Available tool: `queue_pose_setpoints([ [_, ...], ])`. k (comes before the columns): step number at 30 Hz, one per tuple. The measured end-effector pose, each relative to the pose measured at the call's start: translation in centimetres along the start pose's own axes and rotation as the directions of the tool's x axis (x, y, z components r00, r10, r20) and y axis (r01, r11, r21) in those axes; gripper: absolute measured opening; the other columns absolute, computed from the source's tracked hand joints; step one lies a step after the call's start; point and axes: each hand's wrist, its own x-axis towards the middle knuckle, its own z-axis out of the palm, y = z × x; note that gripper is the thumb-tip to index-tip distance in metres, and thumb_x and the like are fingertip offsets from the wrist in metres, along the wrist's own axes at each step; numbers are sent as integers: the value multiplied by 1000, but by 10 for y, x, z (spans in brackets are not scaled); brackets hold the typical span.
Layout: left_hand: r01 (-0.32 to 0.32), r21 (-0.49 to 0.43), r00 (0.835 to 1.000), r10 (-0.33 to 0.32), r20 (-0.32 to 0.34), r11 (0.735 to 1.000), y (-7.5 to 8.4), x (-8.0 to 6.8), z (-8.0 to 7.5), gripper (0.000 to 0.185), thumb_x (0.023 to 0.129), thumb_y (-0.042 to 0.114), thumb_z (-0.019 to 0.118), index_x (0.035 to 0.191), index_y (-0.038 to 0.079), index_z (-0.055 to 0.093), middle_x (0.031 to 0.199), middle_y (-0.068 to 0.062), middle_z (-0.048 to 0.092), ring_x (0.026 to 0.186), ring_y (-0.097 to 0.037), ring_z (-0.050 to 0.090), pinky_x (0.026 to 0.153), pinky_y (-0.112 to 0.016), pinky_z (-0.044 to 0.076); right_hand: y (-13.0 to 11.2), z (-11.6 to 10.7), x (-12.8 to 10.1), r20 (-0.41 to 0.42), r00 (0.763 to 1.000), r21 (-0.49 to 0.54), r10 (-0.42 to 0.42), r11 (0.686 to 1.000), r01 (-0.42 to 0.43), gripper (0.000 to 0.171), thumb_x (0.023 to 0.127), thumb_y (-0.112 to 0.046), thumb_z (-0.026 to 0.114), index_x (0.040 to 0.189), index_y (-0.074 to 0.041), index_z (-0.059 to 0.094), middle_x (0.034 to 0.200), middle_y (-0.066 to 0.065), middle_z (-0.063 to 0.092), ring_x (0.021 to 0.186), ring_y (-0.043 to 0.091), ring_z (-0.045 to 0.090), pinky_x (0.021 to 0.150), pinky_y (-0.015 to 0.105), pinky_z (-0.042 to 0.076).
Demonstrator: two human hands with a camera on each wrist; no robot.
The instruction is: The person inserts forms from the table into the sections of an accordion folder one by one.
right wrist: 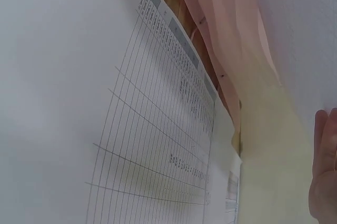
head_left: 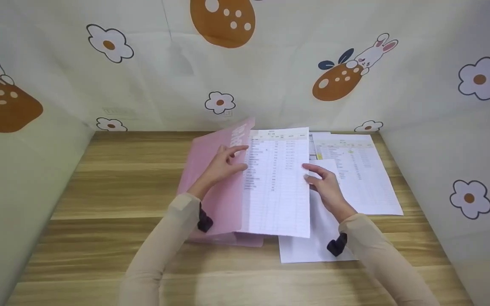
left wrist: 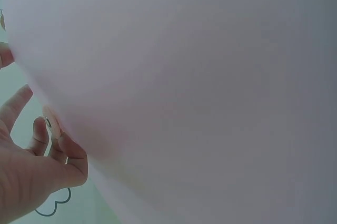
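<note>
Left hand [head_left: 220, 167] of the person pinches the free edge of a pink folder [head_left: 206, 157], while the right hand [head_left: 329, 187] has its thumb and forefinger together on the right edge of a printed sheet [head_left: 279, 208]. Around them, pale cloth [head_left: 151, 89] patterned with rabbits and flowers stands behind and along both sides of a wooden table [head_left: 100, 255]. Pale sleeves [head_left: 149, 259] cover both forearms. Near the middle of the table, the folder has its cover tilted up, and the sheet's left side passes behind that cover; part of the folder shows below the sheet's lower edge. To the right, a second sheet [head_left: 374, 187] lies on the table with rows of print, and a third sheet [head_left: 300, 250], mostly white where it shows, lies lower down, beneath the right hand. Each wrist bears a black camera [head_left: 205, 221]. Smallest is a yellow mark [head_left: 350, 151] near the second sheet's top.
</note>
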Motion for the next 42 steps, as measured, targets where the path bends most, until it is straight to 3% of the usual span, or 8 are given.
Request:
queue_pose_setpoints([
  [21,16,26,1000,-16,7,1000,1,1,3,50,74,25,68,122,27,53,95,-7,35,91,-21,34,71,-32,30,8,34,25,53,998,42,27,999,-29,38,84,2,48,121,-3,50,121,11,46,98,23,52,79,33,42],
  [29,14,33,1000,-14,7,999,0,1,3,51,74,24,68,123,26,53,94,-7,35,90,-20,34,70,-31,30,14,50,30,39,999,88,-17,996,14,46,79,8,51,124,-3,48,109,15,49,82,19,54,64,27,46],
  [38,-14,33,1000,13,5,999,3,0,3,51,74,23,68,123,23,53,93,-8,36,89,-21,35,70,-31,30,19,56,25,68,997,93,-45,995,38,49,80,6,53,126,-7,46,107,14,52,82,21,55,65,30,47],
  [42,-6,32,1000,6,3,999,4,0,2,51,74,22,68,123,23,53,94,-8,36,89,-21,35,70,-31,31,20,56,14,114,991,20,-73,997,71,46,79,2,56,124,-5,48,112,14,49,83,21,56,65,31,47],
])
